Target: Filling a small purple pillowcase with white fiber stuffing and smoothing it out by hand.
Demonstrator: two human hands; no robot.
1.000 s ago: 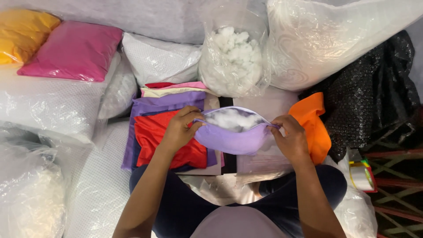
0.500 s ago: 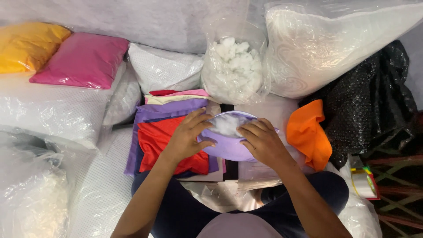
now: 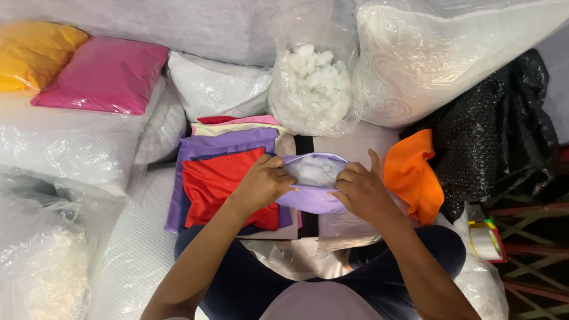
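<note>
Both hands grip a lilac cushion cover (image 3: 311, 198) at centre: left hand (image 3: 264, 185) pinches its opening's rim, right hand (image 3: 358, 192) presses fingers into white stuffing (image 3: 313, 170). At twelve o'clock, a clear bag of stuffing (image 3: 311, 83); at three, orange fabric (image 3: 412, 175).

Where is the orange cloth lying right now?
In the head view, the orange cloth lies right of centre, just beside the right hand, before the black bag.

Straight ahead, clear plastic bag of white stuffing (image 3: 313, 89), upright. Beside it at right, larger clear bag (image 3: 438, 59) holding white filling. At left, clear-wrapped white cushions (image 3: 65, 148).
</note>
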